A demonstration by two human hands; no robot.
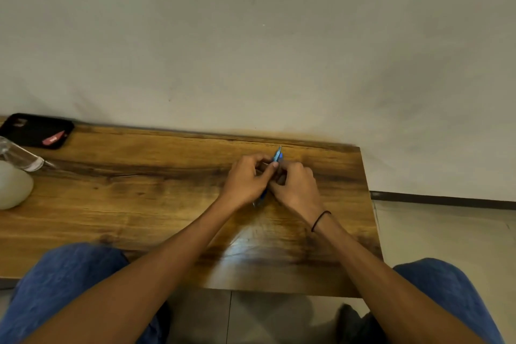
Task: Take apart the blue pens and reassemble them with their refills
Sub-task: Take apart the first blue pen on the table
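Together, both hands meet over the far right part of the wooden bench, with the forearms reaching out from the bottom of the view and converging into a narrow V. The left hand has its back turned up, fingers curled inward and thumb stretched toward the right hand, its tip laid against the blue pen. The right hand lies just beside it, knuckles up, fingers also curled in round the same pen, so that the two hands touch at the fingertips. A thin black band circles the right wrist.

The pen runs slantwise between the two hands: its blue upper part with a pale pointed end sticks out beyond the fingers toward the wall, and a short blue-and-dark length shows below the left palm, close to the bench surface. Whether the pen is whole or partly pulled apart cannot be told, as the middle is hidden by the fingers.

At the far left corner of the bench lies a black phone with a red sticker on its case. Near it a clear bottle lies tilted, touching a pale rounded object at the left edge. Blue-trousered knees show below the bench's near edge.
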